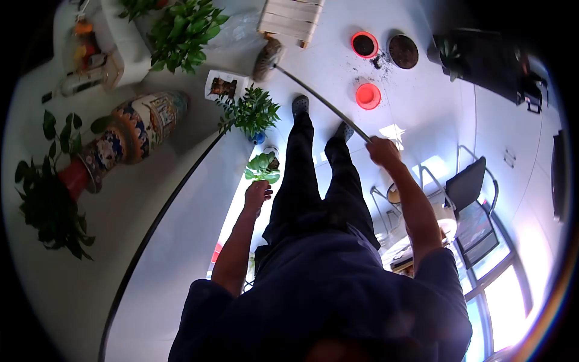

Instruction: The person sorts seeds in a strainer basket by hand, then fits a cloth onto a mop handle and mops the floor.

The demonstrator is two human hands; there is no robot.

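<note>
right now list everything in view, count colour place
broom: 1, brown head, upper centre
small pots: 2, red, upper right
larger pot: 1, dark, upper right
soil: scattered, dark, between pots
stool: 1, pale, top centre
plants: several, green, mostly left
vase: 1, multicoloured, left
box: 1, white, upper left
unclear item: 1, black, upper right
chair: 1, dark, right
window: 1, bright, lower right
shoes: 2, grey, upper centre
trousers: 1, black, centre
shirt: 1, navy, bottom
left hand: 1, bare, near plant
right hand: 1, bare, gripping broom
</note>
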